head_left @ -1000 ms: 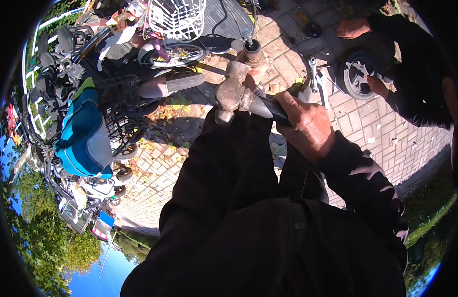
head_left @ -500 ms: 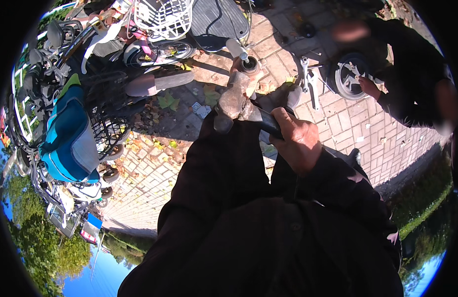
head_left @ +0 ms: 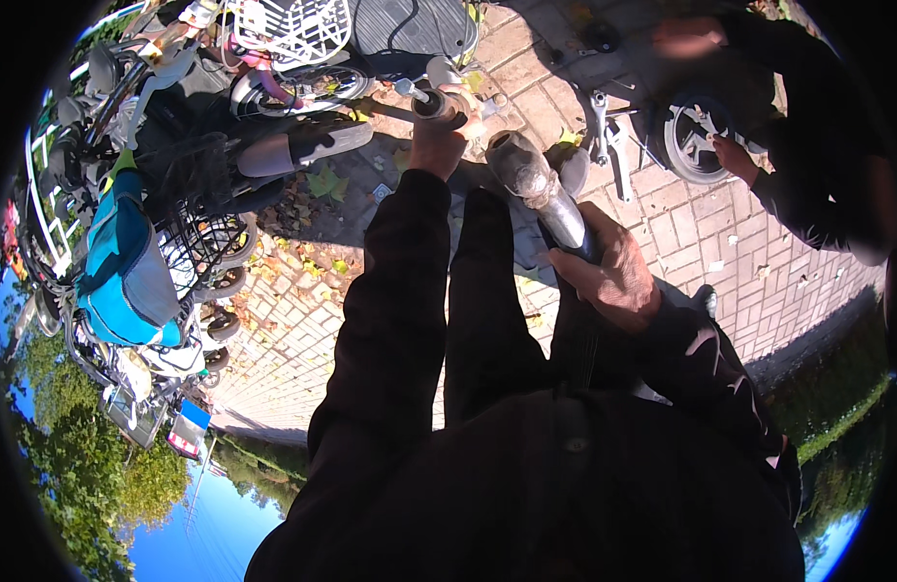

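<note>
In my right hand (head_left: 618,272) is a hammer (head_left: 528,175) with a worn, silvery-grey head, its shaft slanting up and left from my closed fingers. My left hand (head_left: 439,145) is out ahead, its fingers wrapped round a short metal cylinder (head_left: 433,103). A silvery bolt-like end (head_left: 411,90) sticks out of that cylinder to the upper left. The hammer head is apart from the cylinder, to its lower right. My fingers hide the cylinder's lower part.
Wrenches (head_left: 619,167) lie on the brick paving (head_left: 681,233). At right, another person's hand (head_left: 735,160) touches a small wheel (head_left: 696,141). Parked bikes with a white basket (head_left: 293,29) and a teal cover (head_left: 128,267) crowd the left. A dark ribbed mat-like panel (head_left: 415,29) lies ahead.
The hammer head has swung right and away from the part in my left hand. My left hand, hidden behind the hammer before, now shows with the cylinder further left.
</note>
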A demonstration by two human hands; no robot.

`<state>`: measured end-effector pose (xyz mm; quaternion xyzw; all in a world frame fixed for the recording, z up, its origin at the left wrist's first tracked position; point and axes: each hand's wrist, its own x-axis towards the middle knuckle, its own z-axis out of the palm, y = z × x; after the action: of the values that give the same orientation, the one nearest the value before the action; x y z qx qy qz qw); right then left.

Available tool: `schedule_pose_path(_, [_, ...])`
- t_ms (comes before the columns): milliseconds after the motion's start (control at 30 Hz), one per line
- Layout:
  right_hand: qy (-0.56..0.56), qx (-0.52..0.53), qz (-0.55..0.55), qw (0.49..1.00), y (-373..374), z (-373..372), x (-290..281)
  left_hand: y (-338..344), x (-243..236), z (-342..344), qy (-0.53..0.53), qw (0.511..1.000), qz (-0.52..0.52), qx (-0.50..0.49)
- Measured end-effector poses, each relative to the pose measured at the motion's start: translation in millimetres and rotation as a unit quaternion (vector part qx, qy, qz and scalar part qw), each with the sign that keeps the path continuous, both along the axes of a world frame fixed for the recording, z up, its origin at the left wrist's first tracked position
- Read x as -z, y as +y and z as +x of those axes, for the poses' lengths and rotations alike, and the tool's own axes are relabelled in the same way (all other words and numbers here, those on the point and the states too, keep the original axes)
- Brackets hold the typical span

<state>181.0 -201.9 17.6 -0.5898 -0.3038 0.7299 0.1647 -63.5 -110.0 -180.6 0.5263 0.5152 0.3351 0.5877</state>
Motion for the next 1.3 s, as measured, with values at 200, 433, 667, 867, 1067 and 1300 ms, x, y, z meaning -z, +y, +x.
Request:
schedule_pose_path(200, [0.112,0.215,-0.078,0.967,32,35,20,-5,-3,-12,-0.009,0.998,-0.066,-0.001])
schedule_pose_path(433, [0.242,0.206,-0.164,0.934,66,-31,19,-19,10,-41,0.105,0.989,-0.103,0.001])
schedule_pose_path(667, [0.25,0.186,-0.181,0.933,72,-31,37,-18,20,-41,0.057,0.997,-0.04,0.013])
schedule_pose_path(867, [0.281,0.096,-0.246,0.923,68,-32,35,-21,16,-40,0.079,0.996,-0.033,-0.007])
schedule_pose_path(1067, [0.299,0.176,-0.197,0.917,74,-38,24,-23,15,-36,0.092,0.995,-0.022,-0.003])
schedule_pose_path(1300, [0.305,0.183,-0.184,0.916,78,-18,32,-17,-16,-37,0.064,0.996,-0.053,-0.019])
